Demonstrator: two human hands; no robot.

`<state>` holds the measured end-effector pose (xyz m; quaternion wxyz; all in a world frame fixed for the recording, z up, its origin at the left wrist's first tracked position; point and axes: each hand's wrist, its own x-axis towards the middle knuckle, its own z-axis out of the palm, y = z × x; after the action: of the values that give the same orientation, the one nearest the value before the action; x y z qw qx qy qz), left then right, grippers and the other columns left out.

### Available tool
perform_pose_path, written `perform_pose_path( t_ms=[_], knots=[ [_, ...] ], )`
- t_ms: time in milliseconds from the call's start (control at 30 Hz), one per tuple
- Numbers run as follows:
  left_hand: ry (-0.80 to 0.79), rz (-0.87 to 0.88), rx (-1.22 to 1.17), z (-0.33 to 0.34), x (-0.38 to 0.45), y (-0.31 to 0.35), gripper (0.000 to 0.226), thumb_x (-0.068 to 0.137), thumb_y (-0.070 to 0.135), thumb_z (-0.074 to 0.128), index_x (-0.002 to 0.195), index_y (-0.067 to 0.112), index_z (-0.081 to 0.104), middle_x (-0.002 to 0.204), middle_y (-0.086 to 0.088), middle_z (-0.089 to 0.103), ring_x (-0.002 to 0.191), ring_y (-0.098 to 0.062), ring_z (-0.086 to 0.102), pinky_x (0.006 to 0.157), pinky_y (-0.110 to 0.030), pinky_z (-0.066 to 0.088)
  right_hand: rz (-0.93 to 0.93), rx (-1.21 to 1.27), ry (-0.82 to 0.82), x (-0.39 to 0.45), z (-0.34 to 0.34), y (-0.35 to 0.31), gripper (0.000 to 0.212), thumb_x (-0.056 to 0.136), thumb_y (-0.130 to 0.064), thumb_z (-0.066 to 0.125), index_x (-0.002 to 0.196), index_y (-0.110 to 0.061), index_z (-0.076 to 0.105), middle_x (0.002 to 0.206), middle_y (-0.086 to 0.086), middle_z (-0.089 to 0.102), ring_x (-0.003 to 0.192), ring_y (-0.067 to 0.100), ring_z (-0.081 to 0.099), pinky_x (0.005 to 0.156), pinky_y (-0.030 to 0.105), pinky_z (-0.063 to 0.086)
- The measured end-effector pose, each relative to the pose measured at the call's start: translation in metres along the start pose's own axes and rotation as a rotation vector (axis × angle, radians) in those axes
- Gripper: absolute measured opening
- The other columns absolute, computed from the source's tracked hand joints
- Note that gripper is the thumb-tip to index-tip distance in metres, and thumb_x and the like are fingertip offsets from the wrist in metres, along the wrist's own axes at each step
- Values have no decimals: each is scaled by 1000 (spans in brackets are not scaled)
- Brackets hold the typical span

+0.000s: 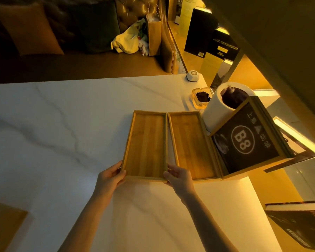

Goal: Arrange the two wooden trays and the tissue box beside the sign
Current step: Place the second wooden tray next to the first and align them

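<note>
Two shallow wooden trays lie side by side on the white marble table [62, 133]. The left tray [146, 144] is gripped at its near corners: my left hand [111, 177] holds the near-left corner and my right hand [178, 177] holds the near-right corner. The right tray [191, 144] touches the left tray and rests against the black "B8" sign [244, 140] in its wooden frame. Behind the sign stands a white cylindrical tissue box [218, 110] with a dark opening on top.
A glass ashtray [201, 98] and a small white call button [192, 75] sit at the table's far right corner. A book [302, 224] lies at the lower right. A sofa with cushions and bags [133, 40] is beyond the table's far edge.
</note>
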<state>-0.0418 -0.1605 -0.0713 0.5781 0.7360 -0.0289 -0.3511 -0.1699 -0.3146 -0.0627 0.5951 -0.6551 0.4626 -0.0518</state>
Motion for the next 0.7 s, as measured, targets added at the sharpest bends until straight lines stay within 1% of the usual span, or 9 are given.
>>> perform_pose_path(
  t_ms=[67,167,200,267,333,367,433,500,700],
  knots=[
    [4,20,33,1,1,-2,36,86,2,50,122,9,50,98,5,63,97,-19,60,92,-37,46,-3,-36,10,2,1,3,34,86,-5,57,120,-4,54,105,11,65,91,23,64,83,36,56],
    [19,67,107,4,3,-5,39,84,-1,52,123,7,48,112,-2,61,108,-23,56,96,-35,43,-26,-90,20,6,3,8,33,87,-5,56,119,-4,55,103,8,64,95,23,61,86,37,54],
    [28,86,148,5,4,-7,40,83,-1,53,122,6,48,118,-5,58,111,-22,54,98,-34,41,-34,-119,27,7,4,10,31,87,-6,55,118,-4,56,102,8,64,95,23,61,85,35,54],
    [51,114,258,6,8,-12,42,82,-1,56,123,5,48,125,-13,55,113,-24,52,98,-32,39,-52,-209,35,10,6,15,27,88,-7,53,115,-4,58,101,10,65,94,23,62,76,26,51],
    [69,139,362,6,11,-17,43,81,1,58,123,5,49,124,-19,55,109,-26,55,95,-32,41,-79,-325,47,11,9,17,22,89,-8,52,110,-5,59,97,8,64,90,20,61,67,18,44],
    [77,142,389,6,12,-18,43,81,1,58,123,6,50,122,-20,56,106,-26,56,93,-31,41,-92,-381,61,12,11,18,21,90,-9,51,109,-7,59,97,8,64,88,20,60,65,17,43],
    [94,140,414,7,13,-20,43,81,1,58,123,5,49,120,-21,56,102,-23,55,92,-30,41,-91,-467,105,13,15,18,22,90,-10,50,111,-9,59,99,9,66,83,18,59,64,19,43],
    [112,145,446,8,13,-22,43,81,1,58,123,3,49,119,-22,56,102,-25,55,91,-30,41,-59,-526,143,14,19,16,22,90,-9,51,110,-9,59,99,8,66,77,15,56,61,21,43],
    [140,176,552,10,14,-27,42,81,3,58,122,3,49,114,-23,57,100,-30,56,87,-27,39,-56,-574,183,10,24,20,21,90,-7,51,107,-10,62,96,8,68,83,20,63,63,25,49]
  ],
)
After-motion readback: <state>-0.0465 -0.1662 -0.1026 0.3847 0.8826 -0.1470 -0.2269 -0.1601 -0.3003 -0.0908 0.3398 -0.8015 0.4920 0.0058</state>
